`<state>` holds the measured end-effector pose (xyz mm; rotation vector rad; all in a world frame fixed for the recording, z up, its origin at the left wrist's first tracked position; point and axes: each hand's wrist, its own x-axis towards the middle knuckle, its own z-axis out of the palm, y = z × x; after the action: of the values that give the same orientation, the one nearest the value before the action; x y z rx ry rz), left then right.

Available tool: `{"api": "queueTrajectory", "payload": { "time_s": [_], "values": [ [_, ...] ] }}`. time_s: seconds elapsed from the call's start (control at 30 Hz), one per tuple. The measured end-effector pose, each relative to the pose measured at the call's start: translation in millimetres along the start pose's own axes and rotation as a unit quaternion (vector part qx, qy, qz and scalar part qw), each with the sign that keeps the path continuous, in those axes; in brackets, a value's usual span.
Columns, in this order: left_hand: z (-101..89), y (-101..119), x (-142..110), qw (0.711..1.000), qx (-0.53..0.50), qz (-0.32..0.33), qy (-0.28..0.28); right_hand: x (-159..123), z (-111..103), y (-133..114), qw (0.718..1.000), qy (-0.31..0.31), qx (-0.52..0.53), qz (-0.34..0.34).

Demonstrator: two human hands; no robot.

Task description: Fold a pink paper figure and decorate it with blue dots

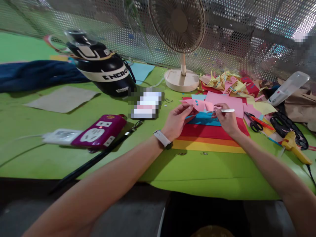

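Note:
My left hand [176, 119], with a watch [163, 139] at its wrist, pinches the left end of a small pink paper piece [200, 104] with blue marks. My right hand [226, 121] is closed around a slim silvery tool [228, 110]. The tool's thin tip points left, close to the lower edge of the pink piece; I cannot make out whether it is a knife or tweezers. Below both hands lies a stack of coloured sheets: a blue sheet [206, 119], a red sheet [197, 130], orange and yellow ones. A larger pink sheet [228, 98] lies behind.
To the right are black-handled scissors [255, 125], a yellow glue gun [295, 146], a clear bottle [290, 87] and paper scraps [228, 82]. A fan [181, 80] stands behind. On the left are a phone [147, 104], a purple power strip [101, 131] and a black jug [106, 70].

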<state>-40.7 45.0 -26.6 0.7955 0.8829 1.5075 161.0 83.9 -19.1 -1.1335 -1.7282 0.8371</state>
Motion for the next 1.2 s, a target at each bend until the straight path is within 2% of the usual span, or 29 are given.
{"api": "queueTrajectory", "payload": {
  "time_s": [0.13, 0.3, 0.43, 0.77, 1.2],
  "values": [
    [1.1, 1.3, -0.6, 1.000, -0.004, -0.002, 0.000, -2.0, 4.8, 1.9, 0.999, -0.017, 0.034, -0.012],
    [2.3, 2.6, -1.6, 1.000, -0.015, -0.008, 0.008, -3.7, 6.3, 1.2, 0.997, 0.012, 0.067, -0.029],
    [2.5, 3.1, -2.3, 1.000, -0.014, -0.012, 0.006, -4.2, 6.9, 2.9, 0.996, 0.006, 0.081, -0.027],
    [4.0, 4.3, -2.8, 1.000, -0.008, -0.012, 0.014, -5.9, 9.2, 6.2, 0.999, -0.024, 0.035, -0.030],
    [3.3, 3.6, -2.3, 1.000, -0.005, -0.011, 0.011, -8.0, 11.7, 4.4, 0.998, -0.019, 0.043, -0.038]
  ]
}}
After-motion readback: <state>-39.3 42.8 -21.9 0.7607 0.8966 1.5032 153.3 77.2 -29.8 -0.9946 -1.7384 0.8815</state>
